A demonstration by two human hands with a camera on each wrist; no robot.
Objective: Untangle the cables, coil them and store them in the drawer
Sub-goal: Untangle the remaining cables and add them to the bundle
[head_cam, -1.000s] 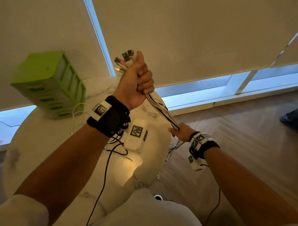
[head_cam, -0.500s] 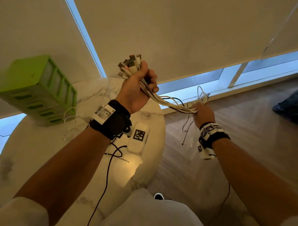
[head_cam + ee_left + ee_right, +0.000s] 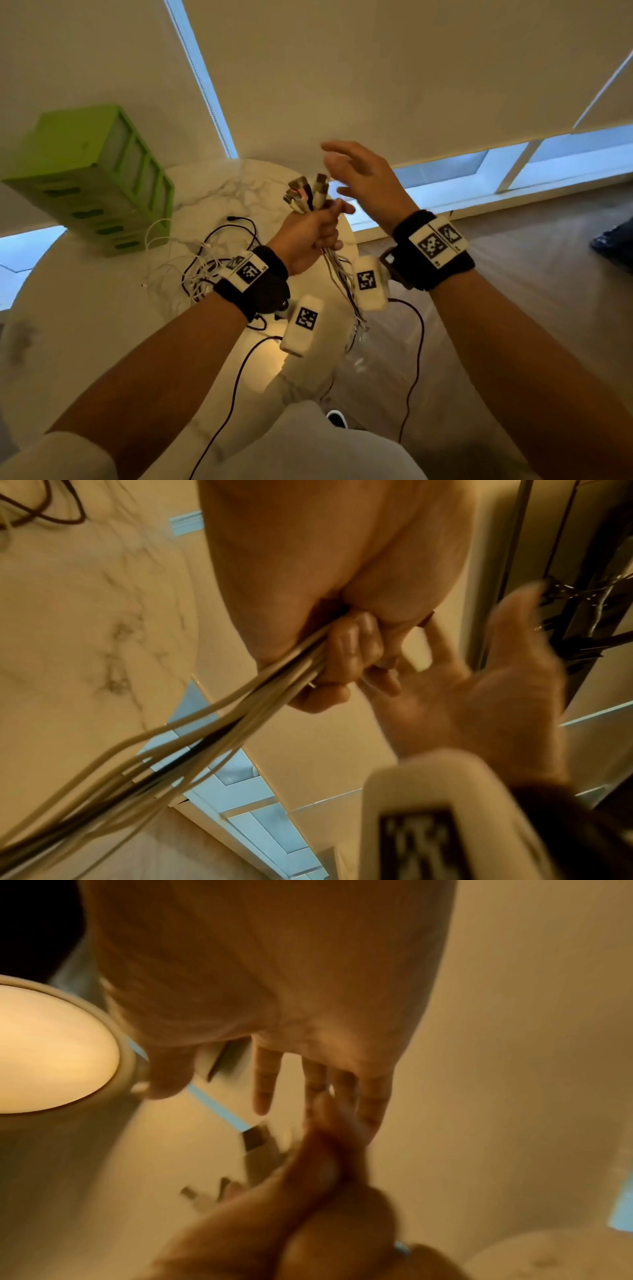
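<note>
Released by the right hand (image 3: 363,181), now spread wide, the cables (image 3: 337,274) are held only in the left hand's (image 3: 310,236) grip, so coiling can be started.

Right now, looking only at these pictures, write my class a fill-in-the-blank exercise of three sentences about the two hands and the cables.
1. The bundle of cables is gripped by the ____ hand.
2. The right hand has its fingers ____ and holds nothing.
3. The drawer unit on the marble table is coloured ____.

Missing words: left; open; green
</note>
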